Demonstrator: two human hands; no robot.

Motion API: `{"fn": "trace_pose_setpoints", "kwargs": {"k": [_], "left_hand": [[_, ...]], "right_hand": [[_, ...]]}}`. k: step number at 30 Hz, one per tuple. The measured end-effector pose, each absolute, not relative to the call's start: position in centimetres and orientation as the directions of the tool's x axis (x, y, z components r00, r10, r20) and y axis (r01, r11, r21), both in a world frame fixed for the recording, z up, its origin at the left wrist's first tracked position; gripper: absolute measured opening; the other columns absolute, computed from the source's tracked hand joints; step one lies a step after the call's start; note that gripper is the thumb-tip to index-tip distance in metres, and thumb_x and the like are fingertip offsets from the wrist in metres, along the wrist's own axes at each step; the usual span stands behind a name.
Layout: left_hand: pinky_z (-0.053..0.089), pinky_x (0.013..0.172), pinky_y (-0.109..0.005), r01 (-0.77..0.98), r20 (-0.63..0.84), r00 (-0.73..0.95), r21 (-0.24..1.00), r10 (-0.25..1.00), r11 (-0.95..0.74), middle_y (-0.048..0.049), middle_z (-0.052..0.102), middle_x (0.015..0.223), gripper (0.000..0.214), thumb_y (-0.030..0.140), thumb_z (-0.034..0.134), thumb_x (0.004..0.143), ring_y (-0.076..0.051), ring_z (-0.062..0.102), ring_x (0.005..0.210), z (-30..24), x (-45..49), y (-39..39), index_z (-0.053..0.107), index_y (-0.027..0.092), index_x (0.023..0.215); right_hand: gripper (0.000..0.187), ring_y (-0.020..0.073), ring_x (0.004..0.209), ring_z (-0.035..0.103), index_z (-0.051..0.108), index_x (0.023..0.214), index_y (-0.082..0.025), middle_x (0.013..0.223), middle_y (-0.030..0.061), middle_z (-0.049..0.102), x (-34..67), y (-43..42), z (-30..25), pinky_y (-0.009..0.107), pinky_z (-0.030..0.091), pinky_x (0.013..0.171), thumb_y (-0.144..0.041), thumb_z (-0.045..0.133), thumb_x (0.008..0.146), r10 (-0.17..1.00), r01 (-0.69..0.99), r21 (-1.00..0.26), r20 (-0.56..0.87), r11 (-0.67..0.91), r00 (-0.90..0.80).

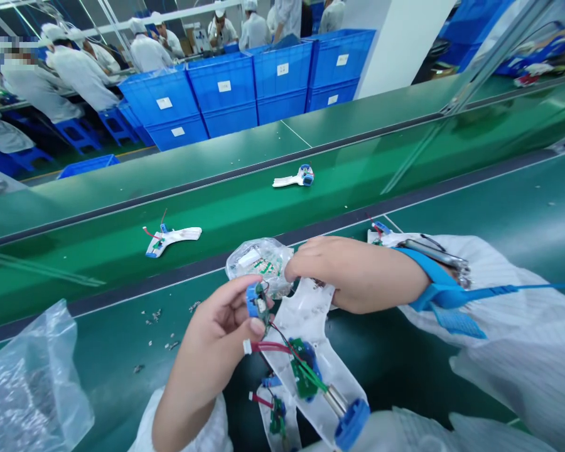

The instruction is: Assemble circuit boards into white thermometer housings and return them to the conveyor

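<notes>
My left hand (216,333) pinches a small blue part with a circuit board (258,304) between thumb and fingers; red and black wires run from it down to a white plastic housing (311,351) lying below, with a green board, a motor and a blue end cap (352,424). My right hand (353,273), with a blue wrist strap (435,285), is closed at the top of the white housing, its fingertips against a small clear bag of green parts (261,260). A second wired piece (275,408) lies beside the housing.
A green conveyor belt (263,213) carries two white handle assemblies (172,238) (294,179). Small screws (155,317) lie scattered on the bench. A crumpled clear plastic bag (26,383) sits at lower left. Blue crates (226,94) and workers in white stand beyond.
</notes>
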State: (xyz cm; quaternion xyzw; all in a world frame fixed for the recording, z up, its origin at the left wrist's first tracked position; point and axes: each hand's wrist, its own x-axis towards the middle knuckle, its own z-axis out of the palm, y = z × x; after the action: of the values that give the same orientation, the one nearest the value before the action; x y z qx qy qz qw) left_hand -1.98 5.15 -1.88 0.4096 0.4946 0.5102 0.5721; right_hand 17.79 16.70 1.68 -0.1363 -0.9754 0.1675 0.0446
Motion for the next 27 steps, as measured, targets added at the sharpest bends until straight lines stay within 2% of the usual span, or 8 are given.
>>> {"fn": "trace_pose_setpoints", "kwargs": {"k": [3,7,12,15,18,21,25,27], "left_hand": [[0.053,0.062,-0.021,-0.251,-0.027,-0.03,0.968,0.999,0.018,-0.0031,0.07,0.085,0.035,0.03,0.074,0.072,-0.014,0.065,0.073,-1.7,-2.2,4.9,0.067,0.029,0.106],[0.056,0.061,-0.024,-0.395,-0.035,-0.045,0.919,0.998,0.014,-0.0041,0.072,0.085,0.036,0.033,0.077,0.068,-0.017,0.069,0.07,-1.5,-1.7,4.8,0.069,0.027,0.102],[0.056,0.062,-0.019,-0.506,-0.054,-0.076,0.863,0.996,0.008,-0.0031,0.073,0.078,0.037,0.036,0.08,0.062,-0.013,0.069,0.064,-0.8,-0.6,4.6,0.071,0.024,0.096],[0.053,0.056,-0.016,-0.471,-0.084,-0.143,0.882,0.986,0.006,-0.0013,0.072,0.078,0.037,0.038,0.081,0.061,-0.011,0.067,0.062,-0.5,-0.1,4.3,0.071,0.026,0.095],[0.052,0.052,-0.018,-0.347,-0.028,-0.243,0.936,0.97,-0.06,-0.0007,0.07,0.08,0.038,0.038,0.08,0.063,-0.013,0.066,0.063,-0.6,0.3,3.9,0.068,0.027,0.098],[0.053,0.054,-0.019,-0.059,0.11,-0.339,0.989,0.934,-0.138,0.0015,0.069,0.079,0.037,0.028,0.08,0.064,-0.012,0.064,0.062,-0.9,0.6,3.7,0.066,0.028,0.098],[0.051,0.053,-0.016,0.4,0.296,-0.376,0.907,0.878,-0.135,0.0055,0.067,0.075,0.038,0.018,0.078,0.062,-0.008,0.059,0.056,-1.3,0.4,3.4,0.063,0.028,0.095],[0.05,0.055,-0.016,0.503,0.338,-0.344,0.854,0.876,-0.132,0.0058,0.066,0.076,0.037,0.019,0.077,0.063,-0.008,0.06,0.057,-1.3,0.2,3.4,0.062,0.028,0.096]], "right_hand": [[0.026,0.0156,0.071,0.053,0.053,0.087,-0.017,0.076,0.0022,0.06,17.9,16.5,0.9,0.027,0.039,0.067,-0.002,0.053,0.066,0.312,0.218,-0.451,0.146,0.866,-0.939],[0.015,0.0126,0.073,0.057,0.056,0.086,-0.018,0.079,0.0008,0.063,17.3,15.9,-0.8,0.023,0.042,0.067,-0.011,0.055,0.073,0.333,0.155,-0.664,0.149,0.732,-0.931],[0.047,0.018,0.103,0.061,0.058,0.116,-0.016,0.114,0.0072,0.065,17.1,16.0,-2.7,0.027,0.046,0.087,-0.012,0.062,0.069,0.273,0.228,-0.825,-0.094,0.517,-0.957],[0.041,0.0204,0.107,0.059,0.061,0.115,-0.016,0.116,0.0084,0.064,17.7,16.2,-1.7,0.032,0.046,0.089,-0.011,0.055,0.074,0.503,0.36,-0.774,-0.063,0.521,-0.862],[0.019,0.017,0.087,0.064,0.069,0.091,-0.018,0.095,0.0052,0.07,17.8,15.3,0.6,0.028,0.05,0.075,-0.019,0.053,0.081,0.698,0.31,-0.828,0.129,0.467,-0.704],[0.007,0.013,0.067,0.063,0.068,0.073,-0.02,0.072,0.0011,0.069,16.4,13.1,2.6,0.023,0.048,0.062,-0.022,0.063,0.076,0.703,0.129,-0.875,0.278,0.466,-0.654],[0.014,0.0096,0.057,0.057,0.064,0.058,-0.019,0.056,-0.003,0.063,14.1,11.2,2.6,0.021,0.044,0.056,-0.013,0.065,0.07,0.736,0.128,-0.891,0.27,0.435,-0.621],[0.017,0.0089,0.055,0.055,0.062,0.054,-0.018,0.053,-0.0029,0.061,13.5,11.4,1.9,0.02,0.043,0.053,-0.012,0.063,0.07,0.742,0.082,-0.934,0.221,0.348,-0.633]]}}
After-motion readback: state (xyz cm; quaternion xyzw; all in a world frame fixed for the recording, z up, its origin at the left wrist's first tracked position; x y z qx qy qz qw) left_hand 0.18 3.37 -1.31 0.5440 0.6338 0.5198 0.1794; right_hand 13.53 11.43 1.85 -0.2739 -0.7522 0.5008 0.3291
